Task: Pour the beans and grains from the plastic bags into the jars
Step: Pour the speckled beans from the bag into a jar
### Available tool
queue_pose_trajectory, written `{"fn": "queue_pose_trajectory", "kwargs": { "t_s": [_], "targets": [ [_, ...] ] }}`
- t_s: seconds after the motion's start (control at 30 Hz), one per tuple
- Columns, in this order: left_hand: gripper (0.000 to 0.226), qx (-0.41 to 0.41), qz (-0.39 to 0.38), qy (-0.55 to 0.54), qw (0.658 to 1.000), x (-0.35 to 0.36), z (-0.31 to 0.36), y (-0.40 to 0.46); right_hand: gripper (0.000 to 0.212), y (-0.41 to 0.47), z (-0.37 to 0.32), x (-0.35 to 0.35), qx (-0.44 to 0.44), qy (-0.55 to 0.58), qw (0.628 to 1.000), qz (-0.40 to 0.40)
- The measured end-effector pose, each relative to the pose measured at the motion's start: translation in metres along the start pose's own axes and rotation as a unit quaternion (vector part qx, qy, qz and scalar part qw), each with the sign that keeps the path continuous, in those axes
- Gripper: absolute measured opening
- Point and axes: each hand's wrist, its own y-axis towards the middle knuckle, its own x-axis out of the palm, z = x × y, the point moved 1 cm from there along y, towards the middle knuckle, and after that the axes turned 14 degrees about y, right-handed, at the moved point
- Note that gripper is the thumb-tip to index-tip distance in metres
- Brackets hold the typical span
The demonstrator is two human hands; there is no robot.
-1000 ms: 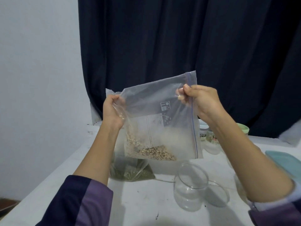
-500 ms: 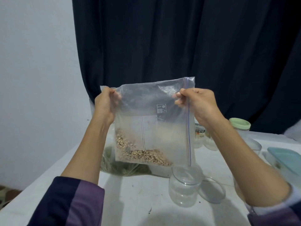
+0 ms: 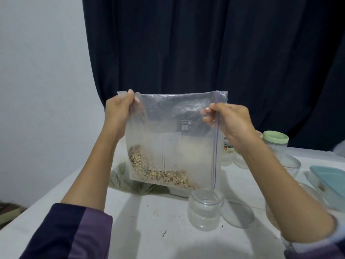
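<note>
A: Overhead, what was held up?

B: Clear zip-top bag [image 3: 175,139], thin crinkled plastic, turned sideways so its blue-and-red zip strip ran vertically down the right edge. It hung in the air above the white table [image 3: 153,227].

A: Hands?

B: Left hand [image 3: 117,111] pinched the bag's upper left corner, fingers curled over the film. Right hand [image 3: 229,120] pinched the zip edge near the top, thumb and fingertips closed on the strip. Both sleeves dark navy and purple, cut off by the frame bottom.

A: Contents?

B: Pale speckled beans [image 3: 160,173], small and rounded, heaped along the lower left corner and the bottom edge. Whether the zip was sealed could not be told.

A: Below it?

B: Open clear jar [image 3: 205,210], cylindrical, smooth-walled, standing on the table just under the bag's lower right corner. A round clear lid [image 3: 239,214] lay flat beside it on the right.

A: Anything else?

B: A second bag of greenish grain [image 3: 130,186] slumped on the table behind the held one, mostly hidden. A green-lidded jar [image 3: 275,143] stood at the back right, partly behind the right forearm; a labelled jar [image 3: 227,152] near it was blurred through the plastic, label unreadable. A teal container lid [image 3: 330,180] was cut off at the right edge. Dark pleated curtain [image 3: 205,53] behind.
</note>
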Motion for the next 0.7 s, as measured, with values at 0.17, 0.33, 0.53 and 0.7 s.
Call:
{"fn": "queue_pose_trajectory", "kwargs": {
  "t_s": [0.17, 0.33, 0.53, 0.7],
  "targets": [
    [0.051, 0.102, 0.022, 0.085, 0.991, 0.005, 0.002, -0.006, 0.02, 0.0, 0.001, -0.007, 0.009, 0.008, 1.0, -0.008],
    [0.045, 0.097, 0.063, 0.133, 0.984, 0.019, 0.003, -0.015, 0.02, -0.002, 0.002, -0.01, 0.009, 0.023, 1.0, -0.014],
    [0.044, -0.017, 0.084, 0.089, 0.992, 0.032, 0.011, -0.017, 0.02, 0.0, 0.007, -0.013, 0.015, 0.026, 0.999, -0.015],
    [0.051, 0.0, 0.091, 0.064, 0.994, 0.033, 0.015, -0.014, 0.024, 0.002, 0.01, -0.016, -0.002, 0.03, 0.999, -0.029]
  ]
}}
